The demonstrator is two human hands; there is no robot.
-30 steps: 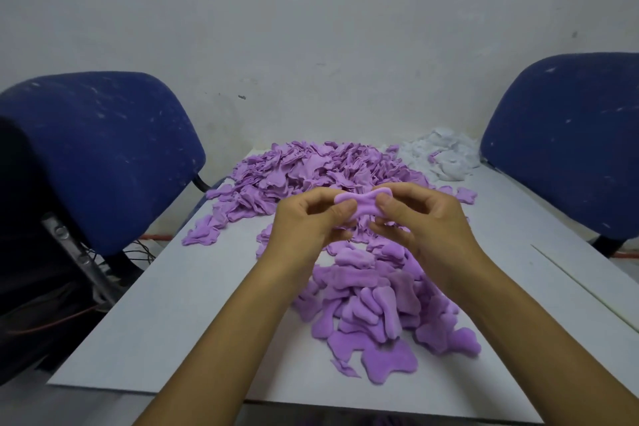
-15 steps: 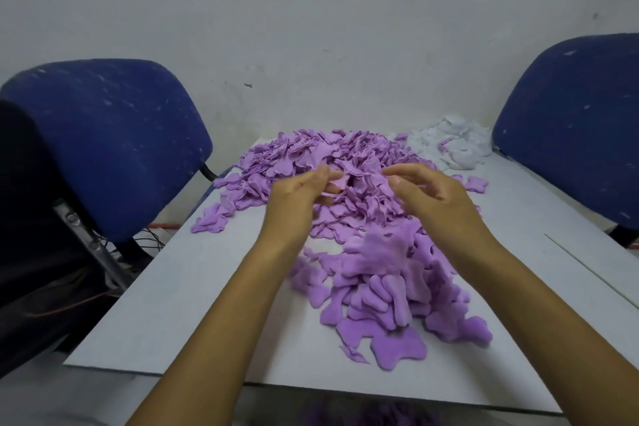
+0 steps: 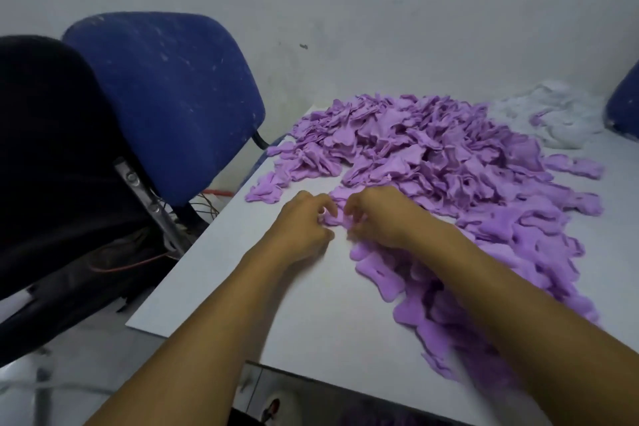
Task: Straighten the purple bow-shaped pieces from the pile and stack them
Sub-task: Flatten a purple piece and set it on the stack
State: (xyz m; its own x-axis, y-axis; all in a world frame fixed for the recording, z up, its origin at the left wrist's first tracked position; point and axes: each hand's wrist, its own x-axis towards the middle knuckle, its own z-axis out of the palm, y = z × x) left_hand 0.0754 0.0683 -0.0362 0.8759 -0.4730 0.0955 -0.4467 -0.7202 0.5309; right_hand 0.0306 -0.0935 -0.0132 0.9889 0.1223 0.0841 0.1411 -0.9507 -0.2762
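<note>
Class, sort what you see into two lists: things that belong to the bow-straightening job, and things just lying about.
Job: left hand; right hand; purple piece between them; purple pile; straightened pieces.
Lying about: white scraps; blue chair; black chair.

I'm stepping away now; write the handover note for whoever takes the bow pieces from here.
Left hand and right hand: both down at the table, fingers pinched on one purple bow piece between them; the grip is partly hidden.
Unsorted purple pile: far side, white scraps beyond it.
Straightened pieces: a loose heap under the right forearm, not a neat stack.
Left: most of the pile.
</note>
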